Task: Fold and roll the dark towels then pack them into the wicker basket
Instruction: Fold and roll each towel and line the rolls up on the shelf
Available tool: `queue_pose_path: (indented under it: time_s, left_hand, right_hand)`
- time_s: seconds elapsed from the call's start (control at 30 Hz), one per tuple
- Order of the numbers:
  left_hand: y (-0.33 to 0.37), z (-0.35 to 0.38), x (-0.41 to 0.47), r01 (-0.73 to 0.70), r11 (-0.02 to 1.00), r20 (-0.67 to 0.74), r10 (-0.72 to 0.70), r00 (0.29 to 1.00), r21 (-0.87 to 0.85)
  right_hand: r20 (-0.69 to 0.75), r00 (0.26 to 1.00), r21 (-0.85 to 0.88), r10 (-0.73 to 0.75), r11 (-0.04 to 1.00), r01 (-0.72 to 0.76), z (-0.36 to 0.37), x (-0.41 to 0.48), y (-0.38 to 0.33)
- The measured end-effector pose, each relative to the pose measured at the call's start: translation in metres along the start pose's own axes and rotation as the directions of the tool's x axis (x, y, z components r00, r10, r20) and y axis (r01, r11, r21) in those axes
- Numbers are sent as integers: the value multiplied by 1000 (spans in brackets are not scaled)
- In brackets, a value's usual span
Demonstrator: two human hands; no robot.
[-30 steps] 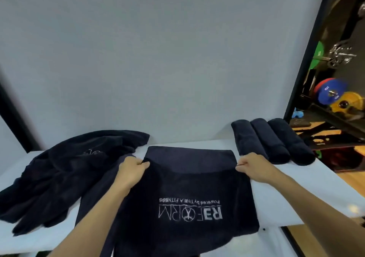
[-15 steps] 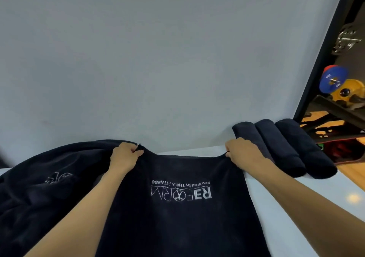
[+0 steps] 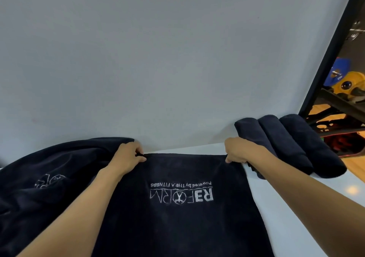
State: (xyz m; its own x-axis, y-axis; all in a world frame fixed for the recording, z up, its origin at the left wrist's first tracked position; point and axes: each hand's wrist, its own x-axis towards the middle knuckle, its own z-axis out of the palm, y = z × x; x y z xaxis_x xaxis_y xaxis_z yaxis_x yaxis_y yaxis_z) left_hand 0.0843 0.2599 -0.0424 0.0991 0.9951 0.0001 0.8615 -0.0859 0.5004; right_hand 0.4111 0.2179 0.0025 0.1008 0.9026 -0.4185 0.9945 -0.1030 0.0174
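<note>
Head view. I see a dark towel [image 3: 177, 229] spread flat on the white table [image 3: 316, 217], its white REFORM logo upside down to me. The left hand [image 3: 128, 158] pinches the far left corner, fingers curled on the hem. The right hand [image 3: 239, 152] grips the far right corner the same way. The towel's far edge lies near the grey wall [image 3: 158, 59]. Three rolled towels [image 3: 286, 144] lie side by side and touching at far right, the leftmost just beside the right hand. A heap of unfolded dark towels [image 3: 49, 168] sits at left, against the left forearm. Blue and yellow weight plates [image 3: 349, 83] show beyond the table's right end.
</note>
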Motion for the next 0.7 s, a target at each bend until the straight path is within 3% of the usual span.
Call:
queue_pose_path:
  time_s: [0.23, 0.53, 0.6, 0.7]
  left_hand:
    - [3, -3, -3, -19, 997, 79, 13, 997, 77]
    - [21, -79, -25, -15, 957, 25, 23, 999, -289]
    - [43, -118, -37, -91, 911, -86, 61, 994, -403]
    - [75, -180, -64, -258, 785, -339, 66, 939, -563]
  right_hand:
    - [4, 999, 123, -43, 991, 42, -4, -7, -3]
    - [-249, 962, 338, -114, 921, 197, -51, -58, 21]
    - [-378, 918, 438, -120, 850, 291, -81, -84, 31]
    - [-607, 795, 601, -17, 644, 473, -123, -126, 42]
